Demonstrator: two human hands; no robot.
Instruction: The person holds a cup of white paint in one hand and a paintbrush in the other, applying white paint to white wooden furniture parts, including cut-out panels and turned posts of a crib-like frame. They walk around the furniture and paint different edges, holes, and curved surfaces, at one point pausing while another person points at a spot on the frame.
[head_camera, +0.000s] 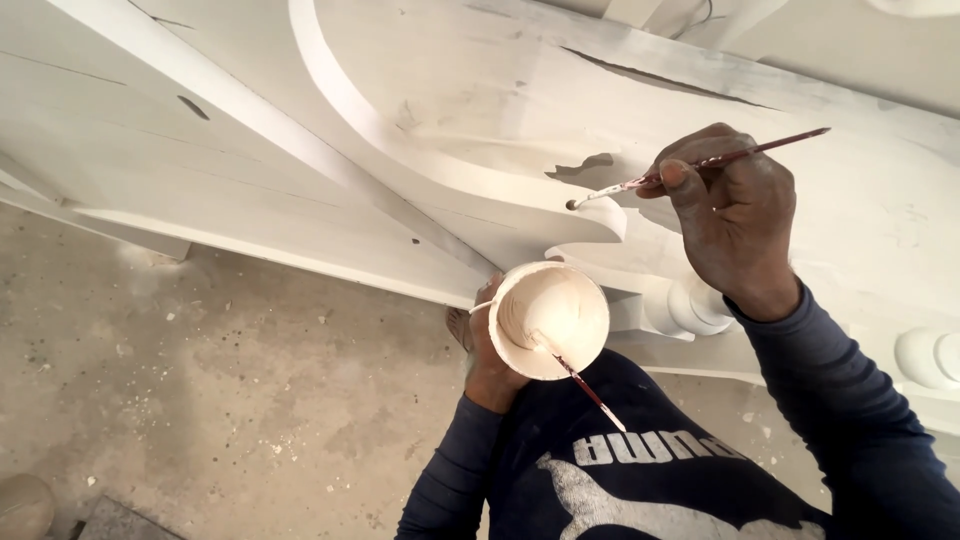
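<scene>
My right hand (735, 215) pinches a thin dark-handled paintbrush (700, 165), its white-coated tip touching the carved curve of a large white-painted wooden furniture piece (420, 120). My left hand (480, 345) grips a small round cup (550, 320) of creamy white paint from underneath, held low against my dark blue shirt. A second thin brush (585, 385) rests in the cup, with its handle sticking out toward me. Both sleeves are dark blue.
The white furniture piece spans the whole upper view, with raised scroll mouldings and turned knobs (690, 305) on its lower edge. Below it lies a dusty, paint-speckled concrete floor (220, 400). A rounded grey object (22, 505) sits at the bottom left corner.
</scene>
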